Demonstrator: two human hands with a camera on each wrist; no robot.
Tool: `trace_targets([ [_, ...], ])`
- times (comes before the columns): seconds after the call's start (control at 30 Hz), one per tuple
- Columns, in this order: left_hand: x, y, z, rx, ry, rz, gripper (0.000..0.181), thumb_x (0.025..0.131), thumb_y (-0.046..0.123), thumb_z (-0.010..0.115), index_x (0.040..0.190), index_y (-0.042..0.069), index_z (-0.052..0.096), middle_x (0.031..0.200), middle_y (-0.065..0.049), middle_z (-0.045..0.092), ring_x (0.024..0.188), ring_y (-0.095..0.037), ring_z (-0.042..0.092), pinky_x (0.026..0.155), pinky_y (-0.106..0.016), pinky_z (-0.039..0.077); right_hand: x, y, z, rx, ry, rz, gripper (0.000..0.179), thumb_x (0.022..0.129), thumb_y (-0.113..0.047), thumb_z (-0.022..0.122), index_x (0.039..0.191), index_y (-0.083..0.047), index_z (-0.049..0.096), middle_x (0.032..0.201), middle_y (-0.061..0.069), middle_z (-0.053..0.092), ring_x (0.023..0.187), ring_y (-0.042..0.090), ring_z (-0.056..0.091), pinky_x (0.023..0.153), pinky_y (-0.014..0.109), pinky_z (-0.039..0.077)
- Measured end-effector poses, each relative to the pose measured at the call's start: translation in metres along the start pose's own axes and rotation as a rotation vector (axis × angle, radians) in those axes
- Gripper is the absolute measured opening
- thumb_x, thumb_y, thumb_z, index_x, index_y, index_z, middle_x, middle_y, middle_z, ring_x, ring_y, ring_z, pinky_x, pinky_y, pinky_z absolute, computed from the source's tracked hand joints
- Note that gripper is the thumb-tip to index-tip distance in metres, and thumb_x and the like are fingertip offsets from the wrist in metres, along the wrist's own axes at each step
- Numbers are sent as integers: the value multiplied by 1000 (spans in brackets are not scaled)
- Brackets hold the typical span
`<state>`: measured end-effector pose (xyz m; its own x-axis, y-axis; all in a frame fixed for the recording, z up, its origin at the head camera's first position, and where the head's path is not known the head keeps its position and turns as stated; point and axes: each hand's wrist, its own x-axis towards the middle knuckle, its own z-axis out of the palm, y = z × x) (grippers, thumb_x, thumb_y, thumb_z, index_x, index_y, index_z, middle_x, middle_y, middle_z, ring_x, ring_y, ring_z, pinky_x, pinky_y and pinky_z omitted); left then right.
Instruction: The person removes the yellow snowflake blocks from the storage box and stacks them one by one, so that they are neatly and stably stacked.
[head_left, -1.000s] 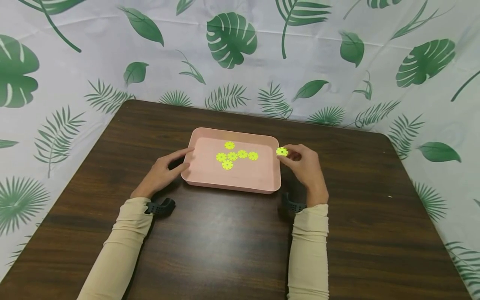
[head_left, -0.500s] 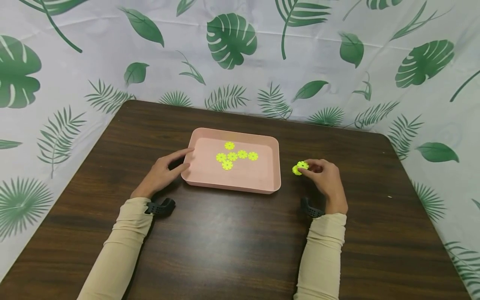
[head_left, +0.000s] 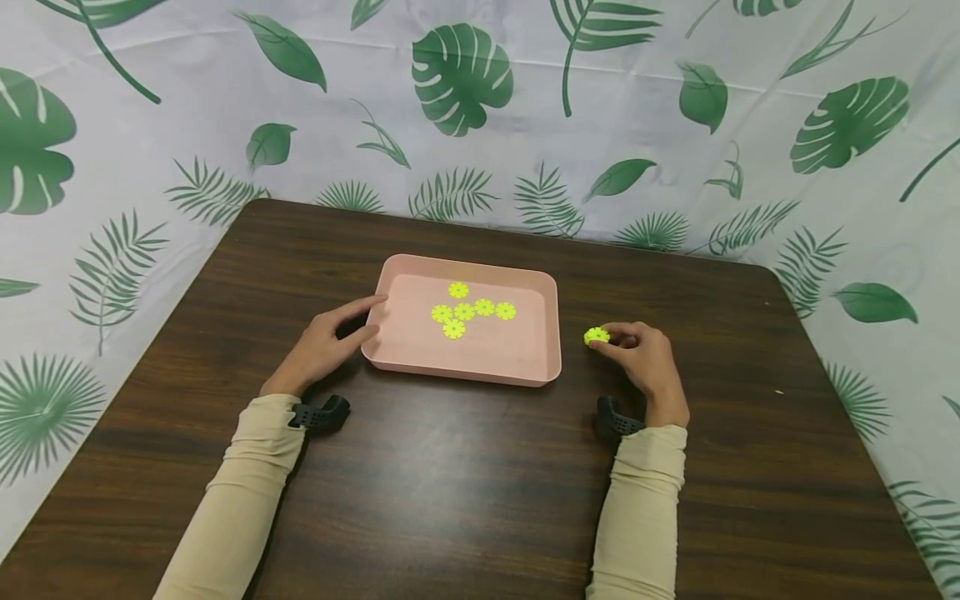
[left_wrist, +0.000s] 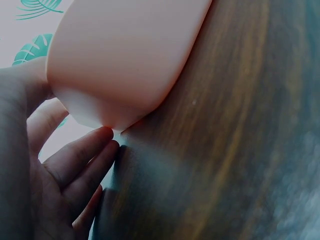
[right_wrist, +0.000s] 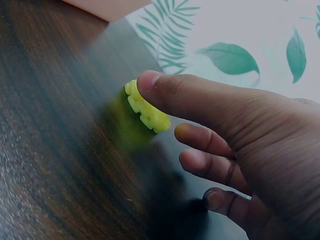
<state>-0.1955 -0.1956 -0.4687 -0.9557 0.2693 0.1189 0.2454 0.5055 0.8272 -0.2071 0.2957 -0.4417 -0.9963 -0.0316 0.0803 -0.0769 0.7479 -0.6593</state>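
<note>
On the table stands a pink tray (head_left: 502, 358) with several yellow-green notched discs (head_left: 464, 312) lying flat in it. My left hand (head_left: 318, 350) holds the tray's left wall, thumb and a finger over the rim. In the left wrist view, other fingertips (left_wrist: 104, 134) touch the outside near the bottom. Right of the tray, my right hand (head_left: 643, 358) pinches a yellow-green disc (head_left: 597, 334) low at the table. Beneath it another disc seems to lie, mostly hidden. In the right wrist view, the thumb lies against the yellow-green edge (right_wrist: 146, 111); the opposing fingertip is hidden.
The dark wooden table (head_left: 435, 492) reaches back to a white cloth (head_left: 525, 50) printed with green leaves. Black straps (head_left: 321, 415) sit around both wrists. A tiny pale speck (head_left: 779, 392) lies at the table's right.
My right hand has moved from the tray's right rim, right and toward me, then lowered its disc onto another one on the table. The left hand and the tray stay put.
</note>
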Motion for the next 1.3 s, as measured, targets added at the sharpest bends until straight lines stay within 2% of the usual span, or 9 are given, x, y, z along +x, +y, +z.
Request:
trace_targets([
  [0.6, -2, -2, -4, 4, 4, -7, 52, 104, 36, 63, 155, 30, 52, 159, -3, 47, 149, -31, 39, 119, -63, 28, 4, -3, 4, 10, -28, -2, 41, 92, -24, 81, 123, 3, 74, 108, 21, 65, 87, 28, 55, 75, 37, 47],
  [0.8, -2, -1, -6, 7, 7, -5, 51, 105, 35, 62, 154, 29, 52, 159, -3, 47, 149, -31, 39, 119, -63, 28, 5, -11, 4, 14, 8, -6, 44, 95, -26, 79, 126, 4, 71, 109, 21, 64, 89, 28, 55, 77, 37, 47],
  [1.03, -1, -1, -3, 6, 2, -3, 52, 105, 37, 62, 155, 30, 51, 159, -3, 47, 148, -30, 40, 119, -62, 29, 12, -37, 9, 50, 67, -67, 43, 96, -27, 77, 126, 4, 71, 109, 21, 65, 91, 30, 56, 80, 41, 48],
  [1.3, 0, 1, 1, 1, -2, 3, 52, 105, 36, 62, 155, 32, 50, 159, -2, 47, 148, -29, 40, 119, -61, 29, 24, -84, 35, 56, -20, -183, 38, 94, -20, 79, 123, 4, 72, 106, 19, 62, 88, 31, 57, 79, 45, 51],
])
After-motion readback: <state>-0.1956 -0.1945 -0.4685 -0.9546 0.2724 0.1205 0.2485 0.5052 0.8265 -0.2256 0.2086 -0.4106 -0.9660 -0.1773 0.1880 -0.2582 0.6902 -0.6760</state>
